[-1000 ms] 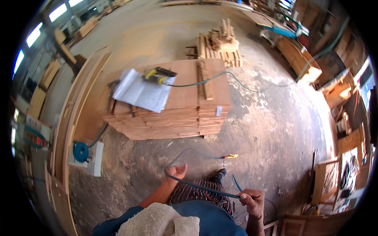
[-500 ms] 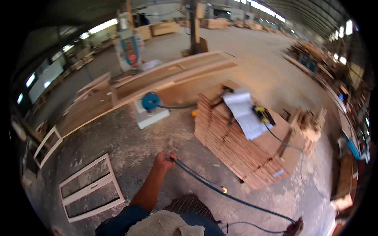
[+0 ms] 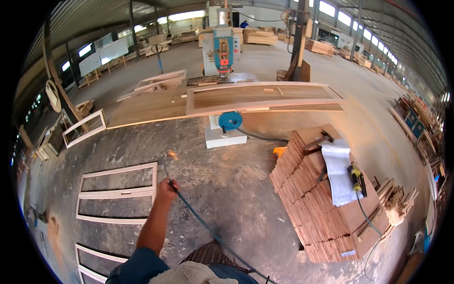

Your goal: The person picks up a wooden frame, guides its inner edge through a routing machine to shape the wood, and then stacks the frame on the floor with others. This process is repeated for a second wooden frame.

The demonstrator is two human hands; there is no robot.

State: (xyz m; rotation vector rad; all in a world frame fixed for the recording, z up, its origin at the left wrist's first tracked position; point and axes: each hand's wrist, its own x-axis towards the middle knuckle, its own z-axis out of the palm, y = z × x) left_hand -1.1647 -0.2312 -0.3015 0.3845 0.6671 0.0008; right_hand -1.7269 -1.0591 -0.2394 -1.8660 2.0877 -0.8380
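My left hand is reached forward over the concrete floor, its fingers wrapped around the end of a dark teal hose. A black fitting and a thin, nozzle-like tip stick out past the fingers, too blurred to tell their exact kind. From the hand, the hose runs back down to the right past my legs to the lower edge. Close by on the left lies a pale wooden frame with a middle rail, the hand just right of its edge. A second frame lies nearer me, partly cut off. My right hand is out of sight.
A stack of wooden strips stands at right, bearing papers, a yellow-green power tool and a hammer. Ahead is a low worktable with frames, a blue handwheel and a drilling machine.
My view has swung to the left. My left hand has brought the hose end left, beside the wooden frame. My right hand, earlier holding the hose at lower right, has left the picture.
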